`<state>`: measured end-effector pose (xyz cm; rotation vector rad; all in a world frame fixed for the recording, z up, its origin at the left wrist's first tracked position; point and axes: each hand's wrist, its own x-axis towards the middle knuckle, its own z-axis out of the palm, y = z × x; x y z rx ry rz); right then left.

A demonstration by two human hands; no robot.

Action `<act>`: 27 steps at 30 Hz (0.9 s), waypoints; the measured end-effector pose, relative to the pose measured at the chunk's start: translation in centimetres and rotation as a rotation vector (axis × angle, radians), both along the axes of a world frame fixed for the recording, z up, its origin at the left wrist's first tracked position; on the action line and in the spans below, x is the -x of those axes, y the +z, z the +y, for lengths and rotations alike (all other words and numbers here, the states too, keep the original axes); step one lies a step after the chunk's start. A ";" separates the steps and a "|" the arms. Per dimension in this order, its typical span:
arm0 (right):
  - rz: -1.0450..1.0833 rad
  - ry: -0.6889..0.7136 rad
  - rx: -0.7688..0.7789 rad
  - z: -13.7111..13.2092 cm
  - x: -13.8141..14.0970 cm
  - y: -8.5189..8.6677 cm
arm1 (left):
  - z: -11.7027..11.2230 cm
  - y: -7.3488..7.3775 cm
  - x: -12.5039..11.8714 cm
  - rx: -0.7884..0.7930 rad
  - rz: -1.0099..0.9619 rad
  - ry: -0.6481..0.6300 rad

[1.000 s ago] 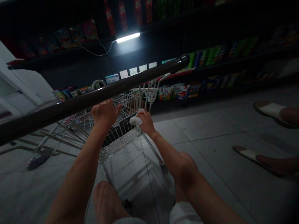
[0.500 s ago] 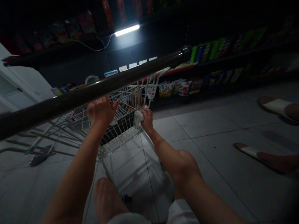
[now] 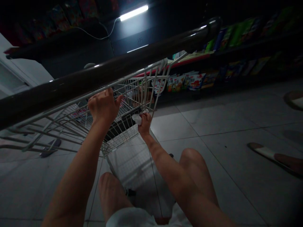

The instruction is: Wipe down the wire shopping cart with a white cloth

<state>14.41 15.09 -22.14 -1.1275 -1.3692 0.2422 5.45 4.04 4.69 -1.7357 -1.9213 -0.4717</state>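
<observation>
A wire shopping cart (image 3: 123, 116) stands in front of me, its basket seen from above at a tilt. My left hand (image 3: 104, 107) is against the basket's wire side, with its fingers curled on the wires and the thumb spread. To the right of it, my right hand (image 3: 145, 124) pinches a small white cloth (image 3: 137, 119) against the wires near the basket's corner. Part of the cloth is hidden by my fingers. The cart's lower frame and wheels are mostly out of sight.
A thick dark rail (image 3: 94, 72) crosses above the cart. Behind it stand dark shelves of snack packets (image 3: 184, 82) under a lit tube lamp (image 3: 133, 13). Grey floor tiles (image 3: 224, 126) spread around. A person's foot in a white sandal (image 3: 267, 153) is at the right.
My view has tilted, moving the rail and shelves up and to the right. The cloth, bunched small half a second ago, shows more again. The sandalled foot has moved toward the frame's edge.
</observation>
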 end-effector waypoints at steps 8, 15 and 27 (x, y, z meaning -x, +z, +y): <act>0.098 -0.002 0.203 -2.3 3.9 -4.1 | -0.9 -2.0 1.4 -0.066 0.027 -0.150; 0.121 0.171 -0.163 -4.5 6.9 2.1 | -4.5 -8.5 7.2 -0.211 0.051 -0.039; 0.110 0.169 0.056 -7.0 11.5 -1.4 | -5.6 -10.3 9.4 0.184 0.052 0.049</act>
